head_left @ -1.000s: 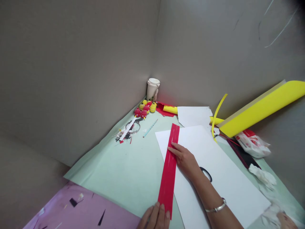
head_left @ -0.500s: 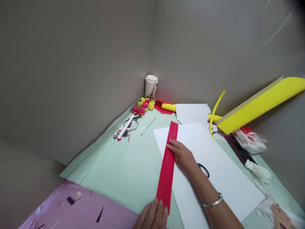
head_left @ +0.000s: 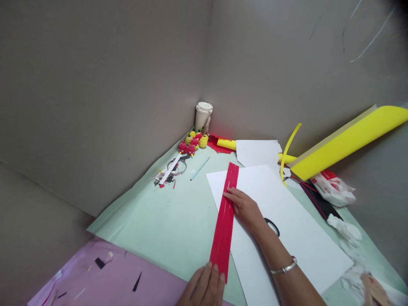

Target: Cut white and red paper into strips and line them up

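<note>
A long red strip [head_left: 223, 225] with creases along its length lies partly on a large white sheet [head_left: 287, 229] and partly on the pale green table cover. My right hand [head_left: 244, 207], with a silver bangle on the wrist, rests its outstretched fingers on the strip's upper half. At the strip's near end, the fingers of my left hand [head_left: 205, 287] lie flat on the red surface. Under my right forearm shows a black loop handle [head_left: 272, 227]; the rest of that object is hidden.
Red and yellow ornaments [head_left: 193, 142] stand by a white cup [head_left: 203, 117] in the corner. Scraps and a pencil [head_left: 199, 168] lie left. Yellow sheets [head_left: 347, 142], a tissue pack [head_left: 333, 187] and another person's hand [head_left: 374, 289] are at right.
The view has shifted slightly. Both hands keep nearly the same places on the red strip.
</note>
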Tool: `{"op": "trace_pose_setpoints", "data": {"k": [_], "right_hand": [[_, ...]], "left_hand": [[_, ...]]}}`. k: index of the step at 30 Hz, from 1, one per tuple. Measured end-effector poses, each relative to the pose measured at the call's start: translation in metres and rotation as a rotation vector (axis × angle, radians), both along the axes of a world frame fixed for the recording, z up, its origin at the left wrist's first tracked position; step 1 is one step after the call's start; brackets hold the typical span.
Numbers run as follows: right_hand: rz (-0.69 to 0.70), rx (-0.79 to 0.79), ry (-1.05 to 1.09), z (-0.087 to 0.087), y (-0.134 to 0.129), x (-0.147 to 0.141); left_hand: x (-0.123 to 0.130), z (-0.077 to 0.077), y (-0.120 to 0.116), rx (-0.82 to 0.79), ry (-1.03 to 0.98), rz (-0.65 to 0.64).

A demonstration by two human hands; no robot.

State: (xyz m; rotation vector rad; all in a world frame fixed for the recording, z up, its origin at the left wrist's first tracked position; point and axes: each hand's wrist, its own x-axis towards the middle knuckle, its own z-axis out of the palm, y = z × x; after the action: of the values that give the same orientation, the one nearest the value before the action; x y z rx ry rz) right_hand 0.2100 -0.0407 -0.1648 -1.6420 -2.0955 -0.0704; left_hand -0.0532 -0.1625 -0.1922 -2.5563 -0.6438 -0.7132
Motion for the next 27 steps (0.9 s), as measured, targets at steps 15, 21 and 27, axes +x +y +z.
{"op": "trace_pose_setpoints", "data": {"k": [15,21,27], "right_hand": [[0.003,-0.03,0.046,0.004,-0.001,-0.001],[0.005,-0.047,0.085,0.014,-0.005,-0.004],[-0.008,-0.078,0.127,0.02,-0.007,-0.009]], "left_hand": [[0.012,0.012,-0.004,-0.098,0.036,0.022],[0.013,0.011,-0.006,-0.147,0.133,-0.011],[0.013,0.006,-0.008,-0.134,0.154,0.009]]}}
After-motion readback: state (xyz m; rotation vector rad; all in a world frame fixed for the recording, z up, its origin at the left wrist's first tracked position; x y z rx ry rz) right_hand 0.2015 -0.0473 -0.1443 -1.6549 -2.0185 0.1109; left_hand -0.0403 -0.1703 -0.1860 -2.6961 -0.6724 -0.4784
